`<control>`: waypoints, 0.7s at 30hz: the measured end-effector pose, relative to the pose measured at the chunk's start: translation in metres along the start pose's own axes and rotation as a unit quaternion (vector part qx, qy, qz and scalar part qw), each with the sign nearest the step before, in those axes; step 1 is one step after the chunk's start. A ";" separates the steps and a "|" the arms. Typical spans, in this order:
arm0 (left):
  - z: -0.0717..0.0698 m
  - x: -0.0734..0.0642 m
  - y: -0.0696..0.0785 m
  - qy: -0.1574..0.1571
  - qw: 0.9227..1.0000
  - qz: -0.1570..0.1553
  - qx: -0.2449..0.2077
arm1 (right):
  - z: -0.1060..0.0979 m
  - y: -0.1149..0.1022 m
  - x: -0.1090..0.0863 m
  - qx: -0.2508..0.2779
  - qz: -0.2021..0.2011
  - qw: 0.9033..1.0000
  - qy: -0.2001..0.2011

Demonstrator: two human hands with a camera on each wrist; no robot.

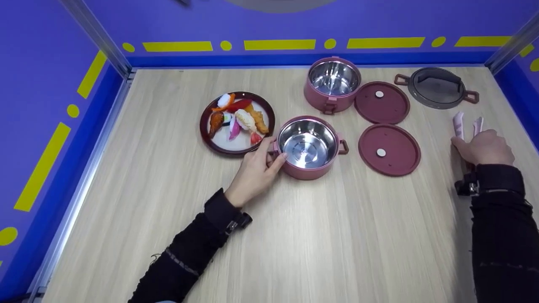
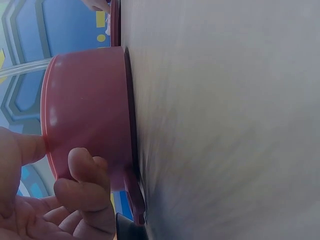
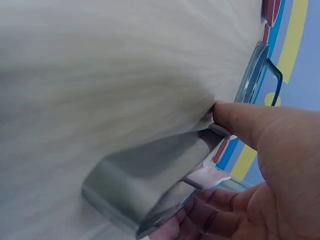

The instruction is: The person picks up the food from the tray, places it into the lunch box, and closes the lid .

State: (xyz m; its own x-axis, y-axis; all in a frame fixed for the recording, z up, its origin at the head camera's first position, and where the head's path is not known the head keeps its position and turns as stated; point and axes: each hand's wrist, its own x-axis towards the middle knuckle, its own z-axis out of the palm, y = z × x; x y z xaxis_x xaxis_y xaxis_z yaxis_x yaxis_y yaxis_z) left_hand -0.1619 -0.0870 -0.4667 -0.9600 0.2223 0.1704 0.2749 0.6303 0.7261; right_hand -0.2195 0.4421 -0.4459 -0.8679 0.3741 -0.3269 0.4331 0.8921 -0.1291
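Note:
My left hand [image 1: 257, 170] holds a pink pot [image 1: 307, 174] by its left side, thumb over the rim and curled fingers at the outer wall beside the handle. Its steel inside is bare and it stands upright on the table. Over on the right, my right hand [image 1: 488, 149] grips a pair of tongs [image 1: 458, 126] with pale pink tips pointing away from me. In the right wrist view, the tongs' bent metal end [image 3: 135, 180] lies low by the tabletop, thumb on one arm and fingers along the other.
A dark-rimmed plate [image 1: 206, 141] of toy food [image 1: 244, 120] sits left of the pot. Behind stands a second pink pot [image 1: 330, 101]. Two maroon lids [image 1: 391, 103] lie to the right, with a grey lid [image 1: 438, 94] at the back right. Blue walls [image 1: 294, 25] enclose the table.

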 end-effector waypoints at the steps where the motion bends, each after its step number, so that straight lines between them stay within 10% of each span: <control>1: 0.000 0.000 0.000 0.000 1.000 0.000 0.001 | 0.000 0.001 0.000 0.000 -0.001 1.000 -0.003; 21: 0.003 0.002 0.001 0.002 1.000 -0.008 0.000 | 0.012 0.006 -0.009 0.066 -0.038 0.996 0.044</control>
State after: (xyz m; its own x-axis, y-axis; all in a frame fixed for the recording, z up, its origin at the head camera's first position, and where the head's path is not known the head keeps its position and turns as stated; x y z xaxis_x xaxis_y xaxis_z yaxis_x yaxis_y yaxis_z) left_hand -0.1633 -0.0835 -0.4672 -0.9647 0.2083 0.1614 0.2587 0.6333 0.7294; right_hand -0.2067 0.4411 -0.4551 -0.9150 0.3323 -0.2289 0.3881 0.8798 -0.2744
